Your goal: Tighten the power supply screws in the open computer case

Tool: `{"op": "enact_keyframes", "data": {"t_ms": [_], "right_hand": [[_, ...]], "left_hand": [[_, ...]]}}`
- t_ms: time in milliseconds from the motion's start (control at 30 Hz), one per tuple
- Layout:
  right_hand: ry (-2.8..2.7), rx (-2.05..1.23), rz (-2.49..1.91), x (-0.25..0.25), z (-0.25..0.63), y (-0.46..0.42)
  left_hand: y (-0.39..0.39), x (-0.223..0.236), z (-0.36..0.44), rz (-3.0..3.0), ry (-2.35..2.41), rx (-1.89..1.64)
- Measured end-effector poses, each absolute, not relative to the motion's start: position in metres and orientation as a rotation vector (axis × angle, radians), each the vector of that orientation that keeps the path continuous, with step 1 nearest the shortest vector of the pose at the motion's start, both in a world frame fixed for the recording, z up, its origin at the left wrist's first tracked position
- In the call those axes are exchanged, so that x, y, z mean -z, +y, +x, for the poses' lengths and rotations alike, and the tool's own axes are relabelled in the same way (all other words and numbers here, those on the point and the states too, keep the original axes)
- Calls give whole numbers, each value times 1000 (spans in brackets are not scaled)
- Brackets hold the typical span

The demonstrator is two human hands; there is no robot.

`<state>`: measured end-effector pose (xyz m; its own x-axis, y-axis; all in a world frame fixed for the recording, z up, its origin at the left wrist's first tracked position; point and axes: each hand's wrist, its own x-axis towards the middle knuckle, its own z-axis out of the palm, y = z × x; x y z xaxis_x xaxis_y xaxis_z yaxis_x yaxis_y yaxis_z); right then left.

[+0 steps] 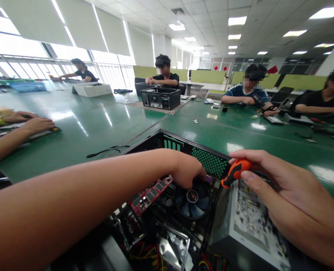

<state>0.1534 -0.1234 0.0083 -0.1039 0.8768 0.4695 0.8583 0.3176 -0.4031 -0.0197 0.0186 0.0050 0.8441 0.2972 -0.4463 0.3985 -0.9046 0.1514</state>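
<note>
An open black computer case [158, 136] lies in front of me with its parts showing. My left hand [188, 171] reaches down inside it, beside the round cooling fan [192, 199] and near the back panel. Its fingers are curled, and whatever they pinch is hidden. A red circuit card [151, 194] sits under my left forearm. My right hand [291, 203] grips an orange and black screwdriver [237, 171] by its handle, above the grey power supply [226, 229] with its white label. No screwdriver shaft can be made out. Coloured cables and a shiny metal bracket [174, 246] show at the bottom.
A black cable [107, 149] lies on the green table [79, 124] left of the case. Another person's hands [34, 122] work at far left. Across the table, several people sit; a second computer case [161, 98] stands before one. Small parts [195, 121] lie beyond my case.
</note>
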Motion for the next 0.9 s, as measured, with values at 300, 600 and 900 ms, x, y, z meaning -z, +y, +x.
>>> {"op": "enact_keyframes", "data": {"t_ms": [300, 600, 900], "right_hand": [[-1984, -9, -1460, -9, 150, -120], [-1993, -53, -1452, -11, 149, -121], [-1989, -46, -1465, -9, 151, -120]], "left_hand": [[20, -5, -20, 2797, 393, 687], [19, -6, -20, 2761, 404, 750], [13, -11, -17, 2639, 454, 795]]}}
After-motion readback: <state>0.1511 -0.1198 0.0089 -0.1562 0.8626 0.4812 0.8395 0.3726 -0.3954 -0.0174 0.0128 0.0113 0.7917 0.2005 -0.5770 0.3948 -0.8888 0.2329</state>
